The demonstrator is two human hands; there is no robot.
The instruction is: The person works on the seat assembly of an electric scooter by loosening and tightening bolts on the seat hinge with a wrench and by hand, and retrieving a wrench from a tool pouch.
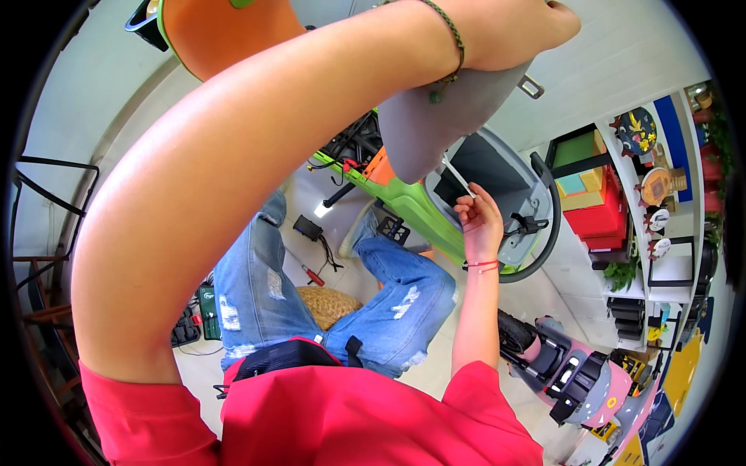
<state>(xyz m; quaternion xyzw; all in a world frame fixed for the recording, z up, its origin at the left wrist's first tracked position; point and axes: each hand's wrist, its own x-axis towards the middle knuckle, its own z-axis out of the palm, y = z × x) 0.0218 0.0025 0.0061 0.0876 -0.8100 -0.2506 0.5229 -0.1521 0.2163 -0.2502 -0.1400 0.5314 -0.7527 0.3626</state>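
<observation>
My left arm arches across the top of the view. At the upper right, my left hand [517,31] grips the grey moulded panel [447,116], with most of its fingers hidden or cut off. My right hand [480,221] pinches a slim silvery-white rod-shaped tool [458,175] whose far end reaches the panel's lower edge; its exact kind I cannot tell. Behind the panel stands a lime-green vehicle frame [416,206] with a grey open bin [497,182] and a black curved bar [553,225]. Dark wiring [353,144] shows in the frame's opening.
An orange seat-like shell [225,35] is at the upper left. On the floor between my legs lie a black box with cable [308,227], a red-handled screwdriver [313,276] and a woven stool [326,307]. A pink scooter [583,380] and white shelves [633,283] stand right.
</observation>
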